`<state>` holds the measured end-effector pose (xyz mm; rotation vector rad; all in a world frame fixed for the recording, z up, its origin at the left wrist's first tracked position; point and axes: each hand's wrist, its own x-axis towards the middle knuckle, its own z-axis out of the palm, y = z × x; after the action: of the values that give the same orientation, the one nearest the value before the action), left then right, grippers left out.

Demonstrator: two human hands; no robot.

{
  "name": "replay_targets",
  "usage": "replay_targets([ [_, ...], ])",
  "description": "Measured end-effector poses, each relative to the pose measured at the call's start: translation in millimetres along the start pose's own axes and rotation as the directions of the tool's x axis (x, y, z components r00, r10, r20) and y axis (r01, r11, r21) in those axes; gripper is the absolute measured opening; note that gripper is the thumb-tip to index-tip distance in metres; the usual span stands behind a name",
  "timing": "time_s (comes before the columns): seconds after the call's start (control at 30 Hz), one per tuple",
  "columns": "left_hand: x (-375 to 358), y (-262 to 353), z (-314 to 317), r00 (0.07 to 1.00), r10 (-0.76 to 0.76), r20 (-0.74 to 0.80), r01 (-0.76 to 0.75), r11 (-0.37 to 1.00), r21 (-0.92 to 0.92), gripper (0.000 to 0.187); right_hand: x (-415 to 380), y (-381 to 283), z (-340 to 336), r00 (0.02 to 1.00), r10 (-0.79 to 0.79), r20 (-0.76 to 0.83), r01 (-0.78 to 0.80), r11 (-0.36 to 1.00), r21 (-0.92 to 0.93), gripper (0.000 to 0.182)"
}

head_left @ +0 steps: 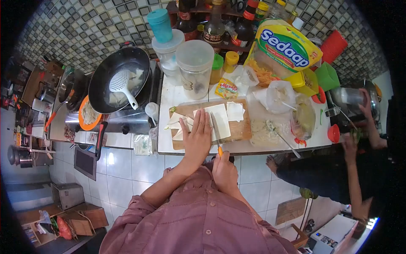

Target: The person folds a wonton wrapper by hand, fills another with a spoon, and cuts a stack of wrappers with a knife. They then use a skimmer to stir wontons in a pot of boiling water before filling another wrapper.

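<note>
My left hand (197,134) lies flat with fingers stretched, pressing on white square sheets (219,117) that look like dough wrappers. In my right hand (224,170) is a knife (215,127) with an orange handle, its blade resting along the sheets just right of my left fingers. Beneath is a wooden cutting board (241,132). A small stack of cut white squares (235,111) sits at the board's right side, and more cut pieces (174,122) lie at its left, partly hidden by my left hand.
Left on the stove stands a black wok (98,98) with a white slotted spoon (122,83). An orange plate (88,120) is beside it. Behind the board are a lidded plastic container (194,70) and a seasoning packet (226,89). A spoon (285,143) lies right. Another person's hand (365,101) is far right.
</note>
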<state>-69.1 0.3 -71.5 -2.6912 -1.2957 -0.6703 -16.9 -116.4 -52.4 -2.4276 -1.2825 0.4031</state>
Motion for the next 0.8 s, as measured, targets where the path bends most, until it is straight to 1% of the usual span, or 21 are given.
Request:
replay_targets([
  [0.07, -0.3, -0.6, -0.3, 1.000, -0.003, 0.000, 0.003, 1.000, -0.008, 0.044, 3.5, -0.3, 0.0, 1.000, -0.027, -0.015, 0.028, 1.000, 0.001, 0.023],
  [0.13, -1.1, -0.9, 0.2, 0.999, -0.009, 0.046, 0.011, 0.999, -0.049, 0.047, 5.1, 0.5, 0.8, 0.998, -0.052, -0.035, 0.052, 0.999, 0.000, 0.023],
  [0.2, -1.5, -1.6, 3.0, 0.999, -0.007, 0.042, 0.008, 0.999, -0.034, 0.047, 6.5, 1.5, 3.5, 0.995, -0.073, -0.061, 0.073, 0.997, 0.002, 0.024],
  [0.33, -2.5, -1.5, 5.7, 0.999, -0.006, 0.045, 0.006, 1.000, -0.012, 0.046, 4.6, -0.8, 1.0, 0.995, -0.060, -0.084, 0.059, 0.998, -0.013, 0.024],
  [0.57, -0.4, -0.7, 1.5, 0.999, -0.018, 0.049, 0.020, 0.999, -0.029, 0.046, 5.4, -2.9, 1.4, 0.998, -0.021, -0.052, 0.020, 1.000, -0.024, 0.024],
  [0.63, -0.9, -0.7, 2.0, 0.998, -0.008, 0.054, 0.009, 1.000, -0.008, 0.045, 7.1, -1.9, 1.8, 0.999, -0.012, -0.043, 0.010, 0.999, -0.041, 0.024],
  [0.7, -0.4, 0.3, 0.4, 0.999, -0.009, 0.050, 0.009, 1.000, -0.008, 0.044, 7.5, -0.4, 2.5, 0.999, -0.034, -0.043, 0.035, 0.999, 0.013, 0.023],
  [0.8, -0.6, 1.2, 1.9, 1.000, -0.007, 0.019, 0.007, 1.000, 0.010, 0.043, 3.3, 0.6, 1.0, 0.999, -0.026, -0.047, 0.027, 1.000, 0.011, 0.023],
])
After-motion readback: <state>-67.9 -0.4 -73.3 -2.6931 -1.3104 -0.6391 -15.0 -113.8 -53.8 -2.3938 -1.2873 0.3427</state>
